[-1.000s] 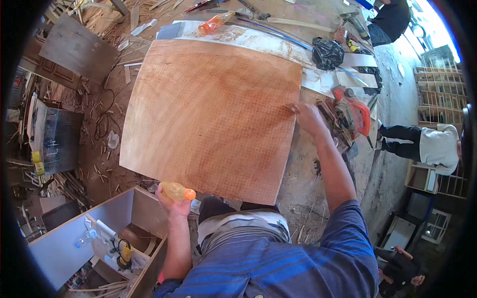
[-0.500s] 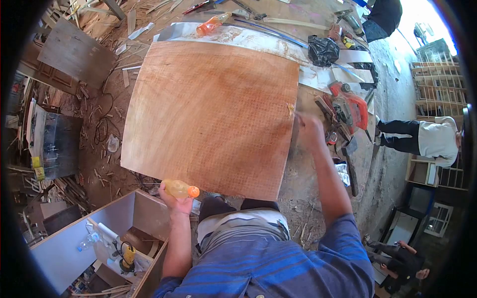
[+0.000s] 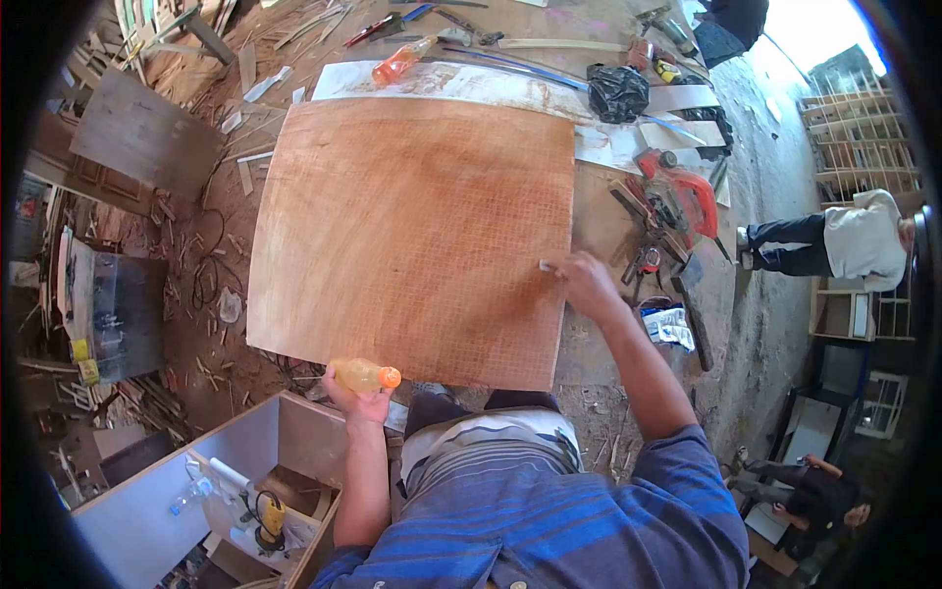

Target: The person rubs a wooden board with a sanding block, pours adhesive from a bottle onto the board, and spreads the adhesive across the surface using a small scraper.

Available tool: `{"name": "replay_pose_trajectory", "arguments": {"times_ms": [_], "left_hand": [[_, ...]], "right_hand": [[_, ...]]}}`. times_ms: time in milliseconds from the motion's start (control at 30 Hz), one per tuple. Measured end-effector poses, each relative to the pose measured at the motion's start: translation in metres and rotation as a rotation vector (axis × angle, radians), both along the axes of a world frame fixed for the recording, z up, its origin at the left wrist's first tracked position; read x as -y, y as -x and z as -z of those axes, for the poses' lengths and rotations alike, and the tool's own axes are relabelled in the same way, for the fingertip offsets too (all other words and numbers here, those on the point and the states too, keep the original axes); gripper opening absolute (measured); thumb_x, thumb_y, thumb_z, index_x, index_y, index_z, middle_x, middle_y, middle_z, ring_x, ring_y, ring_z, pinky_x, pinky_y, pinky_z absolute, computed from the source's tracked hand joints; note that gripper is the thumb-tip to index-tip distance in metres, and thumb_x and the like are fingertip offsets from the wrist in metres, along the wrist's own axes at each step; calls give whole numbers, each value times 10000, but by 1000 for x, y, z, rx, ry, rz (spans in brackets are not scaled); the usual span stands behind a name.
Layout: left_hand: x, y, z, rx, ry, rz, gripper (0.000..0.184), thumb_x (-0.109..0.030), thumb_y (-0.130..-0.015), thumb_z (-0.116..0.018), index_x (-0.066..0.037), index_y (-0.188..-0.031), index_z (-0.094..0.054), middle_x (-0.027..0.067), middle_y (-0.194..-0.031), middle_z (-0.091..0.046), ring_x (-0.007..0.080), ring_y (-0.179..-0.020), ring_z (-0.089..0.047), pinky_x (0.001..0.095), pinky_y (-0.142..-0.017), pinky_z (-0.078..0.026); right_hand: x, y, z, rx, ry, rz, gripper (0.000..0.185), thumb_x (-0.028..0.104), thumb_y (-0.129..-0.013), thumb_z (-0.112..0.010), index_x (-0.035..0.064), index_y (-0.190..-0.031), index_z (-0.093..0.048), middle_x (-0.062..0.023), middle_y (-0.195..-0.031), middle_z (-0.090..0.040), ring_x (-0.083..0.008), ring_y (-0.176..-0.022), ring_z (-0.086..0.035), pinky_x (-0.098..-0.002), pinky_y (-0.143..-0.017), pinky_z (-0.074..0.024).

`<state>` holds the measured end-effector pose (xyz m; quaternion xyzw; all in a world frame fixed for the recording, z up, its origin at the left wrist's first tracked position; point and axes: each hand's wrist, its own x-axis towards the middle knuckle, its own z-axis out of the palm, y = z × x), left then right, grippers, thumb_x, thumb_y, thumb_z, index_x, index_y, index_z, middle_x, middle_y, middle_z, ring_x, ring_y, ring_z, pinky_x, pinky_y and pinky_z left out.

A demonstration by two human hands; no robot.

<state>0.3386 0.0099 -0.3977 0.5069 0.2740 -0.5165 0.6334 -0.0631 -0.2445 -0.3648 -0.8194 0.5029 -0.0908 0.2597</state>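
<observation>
My left hand (image 3: 355,401) is wrapped round a plastic bottle (image 3: 358,374) with an orange cap and yellowish contents. The bottle lies on its side, cap to the right, at the near edge of a large wooden panel (image 3: 402,236) with a fine grid pattern across much of its face. Over the panel's right edge, my right hand (image 3: 587,287) is closed on a small pale flat piece (image 3: 547,265). The piece's tip is at the panel's surface; its exact kind is too small to tell. A darker, shiny area covers the panel's right part.
Right of the panel lie a red power tool (image 3: 692,196) and a black plastic bag (image 3: 618,93). An orange bottle (image 3: 402,61) lies beyond it. At lower left, an open cabinet box (image 3: 235,442) holds a yellow tool (image 3: 270,520). Other people are at the right.
My right hand has moved left and nearer to me, from the panel's right edge onto it. The yellowish blob at that edge no longer shows. The left hand still holds the bottle.
</observation>
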Motion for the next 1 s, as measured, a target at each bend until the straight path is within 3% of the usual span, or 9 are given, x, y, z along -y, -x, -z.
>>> {"name": "replay_pose_trajectory", "arguments": {"times_ms": [133,233,333,433,533,733,1000], "left_hand": [[1,-4,-3,-59,43,22,903,-620,-804,-581,-116,-1526,-380,164,-1629,-294,408,-1547,-202,669,-1234,-81],[-2,-6,-5,-35,39,62,914,-622,-800,-591,-115,-1529,-377,159,-1632,-292,406,-1550,-199,670,-1234,-80],[-4,-8,-6,-37,53,81,918,-624,-798,-597,-116,-1530,-379,155,-1635,-290,406,-1552,-194,671,-1234,-76],[-5,-8,-8,-66,69,76,915,-623,-799,-598,-119,-1531,-383,153,-1635,-292,405,-1554,-190,669,-1235,-70],[-9,-10,0,-74,70,64,921,-624,-799,-599,-123,-1540,-377,144,-1639,-294,396,-1556,-193,669,-1235,-62],[-8,-12,1,-65,82,84,927,-628,-812,-581,-119,-1554,-361,130,-1653,-281,379,-1559,-196,663,-1239,-51],[-11,-13,4,-59,91,136,957,-630,-822,-563,-114,-1588,-314,143,-1667,-258,388,-1566,-173,658,-1241,-55]], "right_hand": [[-40,-12,-21,120,172,132,367,-16,-838,-619,46,-1177,-744,-158,-1150,-738,-341,-1098,-669,-430,-956,-537],[-61,-9,1,85,426,112,416,-47,-808,-633,41,-1202,-733,-148,-1179,-737,-333,-1130,-670,-416,-972,-541],[-90,0,12,73,423,173,438,-43,-800,-640,52,-1216,-734,-146,-1200,-736,-340,-1148,-670,-422,-987,-540],[-115,10,-6,20,259,235,423,-44,-818,-639,61,-1216,-739,-161,-1205,-732,-349,-1129,-676,-434,-986,-537],[-91,15,-21,53,185,251,446,-50,-822,-620,79,-1234,-732,-167,-1188,-730,-355,-1132,-658,-452,-954,-535],[-16,-11,-17,9,117,189,322,49,-884,-600,68,-1165,-756,-187,-1063,-740,-388,-1037,-672,-462,-933,-526],[-123,-6,-7,15,49,68,336,117,-868,-635,103,-1183,-751,-143,-1090,-747,-355,-1016,-667,-454,-907,-541]]}}
